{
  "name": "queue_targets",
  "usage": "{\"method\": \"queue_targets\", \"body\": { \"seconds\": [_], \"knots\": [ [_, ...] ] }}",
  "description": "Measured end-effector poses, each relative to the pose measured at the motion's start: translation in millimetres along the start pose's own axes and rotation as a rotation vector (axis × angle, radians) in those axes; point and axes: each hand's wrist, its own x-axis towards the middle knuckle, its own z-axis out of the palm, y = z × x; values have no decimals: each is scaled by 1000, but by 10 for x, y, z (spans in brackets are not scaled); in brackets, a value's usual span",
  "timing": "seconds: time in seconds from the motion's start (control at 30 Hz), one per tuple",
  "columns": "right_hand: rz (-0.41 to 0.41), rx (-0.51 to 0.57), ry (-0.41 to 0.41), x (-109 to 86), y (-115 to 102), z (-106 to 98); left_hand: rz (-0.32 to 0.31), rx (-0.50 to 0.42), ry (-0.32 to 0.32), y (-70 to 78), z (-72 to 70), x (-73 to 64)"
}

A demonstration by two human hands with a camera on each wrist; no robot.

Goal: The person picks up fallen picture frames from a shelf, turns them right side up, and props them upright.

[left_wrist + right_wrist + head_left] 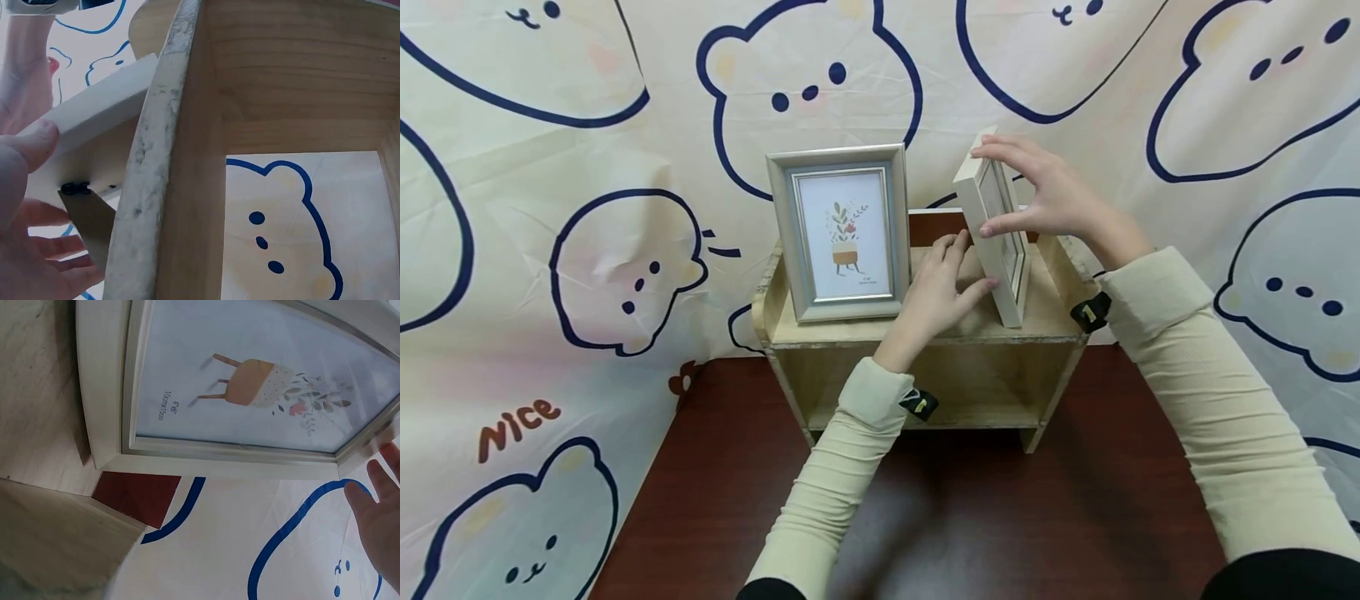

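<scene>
A cream-white picture frame (992, 233) with a potted-plant print stands upright, turned nearly edge-on, at the right of the wooden shelf's top (880, 332). My right hand (1048, 187) grips its upper part, thumb on the side edge and fingers at the top corner. Lower down, my left hand (936, 287) holds the frame's near edge with the thumb. Its other fingers reach behind, beside the dark back stand (94, 228) in the left wrist view. The print and its border face the right wrist camera. To the left stands a silver-grey picture frame (781, 242), tilted back slightly.
The small shelf has raised side panels (1067, 258) and an open compartment (985, 383) below. It stands on a dark red-brown table (970, 517). Behind it hangs a cloth (625, 158) printed with cartoon bears.
</scene>
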Motion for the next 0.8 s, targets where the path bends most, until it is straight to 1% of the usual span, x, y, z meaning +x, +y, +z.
{"method": "queue_targets", "body": {
  "seconds": [0.07,0.2,0.23,0.3,0.33,0.4,0.5,0.6,0.7,0.8],
  "knots": [
    [-5,-1,18,6,4,6,32,-13,91,30,35,-23],
    [-1,-10,23,15,12,7,113,-62,339,106,170,-84],
    [0,-10,22,16,12,6,121,-89,383,128,205,-96],
    [-1,-14,18,18,13,4,124,-141,438,175,272,-106],
    [0,-14,15,17,12,4,124,-173,456,196,305,-105],
    [5,-9,12,14,12,7,113,-227,473,232,363,-100],
    [10,7,7,7,25,17,110,-270,503,271,434,-89],
    [-7,27,12,3,50,31,116,-274,525,289,462,-86],
    [-30,44,25,1,67,43,134,-258,540,287,463,-80],
    [-24,50,38,-5,66,55,155,-246,547,270,439,-75]
  ]
}}
